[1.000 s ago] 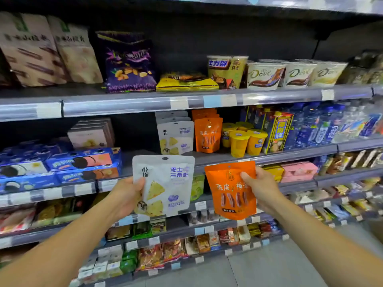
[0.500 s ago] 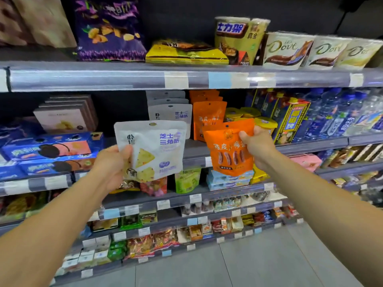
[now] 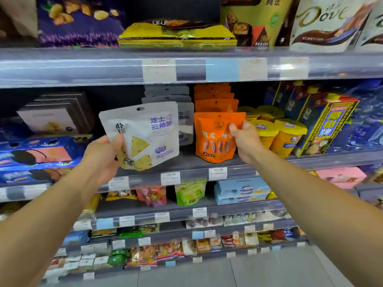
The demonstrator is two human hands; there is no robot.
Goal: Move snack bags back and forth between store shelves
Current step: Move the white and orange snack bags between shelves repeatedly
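My left hand (image 3: pixel 103 156) grips a white snack bag (image 3: pixel 149 133) by its lower left corner, holding it tilted just in front of the second shelf (image 3: pixel 186 175). Behind it stands a row of matching white bags (image 3: pixel 185 121). My right hand (image 3: pixel 246 139) pinches the upper right edge of an orange snack bag (image 3: pixel 215 137), which stands upright with its bottom at the shelf's surface, at the head of a row of orange bags (image 3: pixel 215 100).
Yellow cups (image 3: pixel 275 135) and blue-yellow cartons (image 3: pixel 329 121) stand right of the orange bags. Blue cookie boxes (image 3: pixel 39 154) and flat boxes (image 3: pixel 56 114) fill the left. The shelf above (image 3: pixel 103 67) carries chocolate tubs and chip bags. Lower shelves hold small snacks.
Both hands have risen and moved forward to the second shelf. The orange bag now stands in front of its row; the white bag is closer to its own row.
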